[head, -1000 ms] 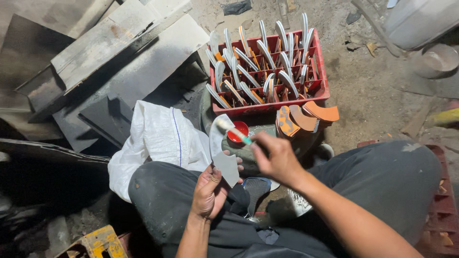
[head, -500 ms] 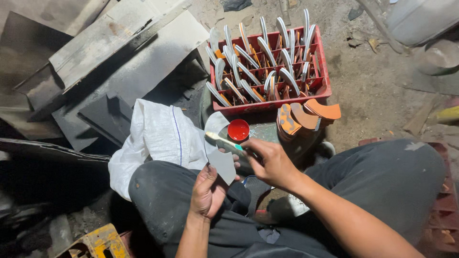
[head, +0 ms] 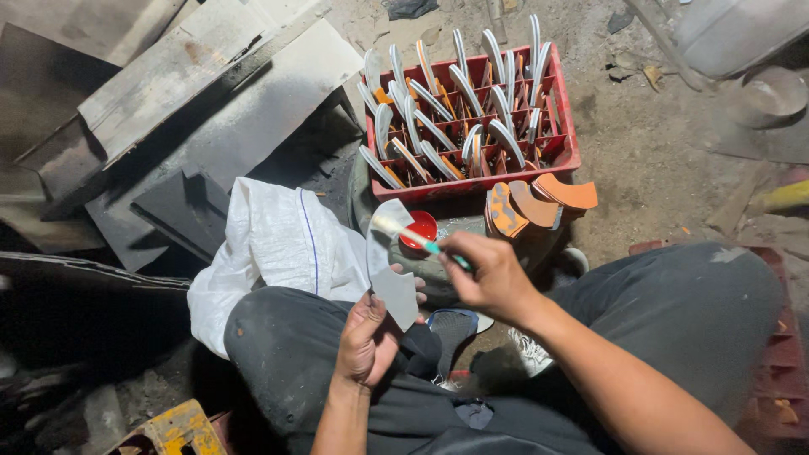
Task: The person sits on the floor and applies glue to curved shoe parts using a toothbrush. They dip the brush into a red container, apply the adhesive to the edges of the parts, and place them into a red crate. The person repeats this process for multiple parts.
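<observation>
Left hand (head: 368,341) grips a curved metal blade (head: 389,265); right hand (head: 489,274) pinches a brush (head: 413,236) against it.

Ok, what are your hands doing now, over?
Left hand holds curved grey blade. Right hand brushes it with small brush. Red crate of blades ahead, nothing blocking.

A curved grey metal blade (head: 389,270), sickle-shaped and unpainted, stands nearly upright over the lap, its broad lower end pinched in the left hand (head: 368,337). A small brush (head: 413,238) with a teal handle lies tilted across the blade's upper tip, its pale bristles seemingly touching the metal, held in the right hand (head: 489,274).
</observation>
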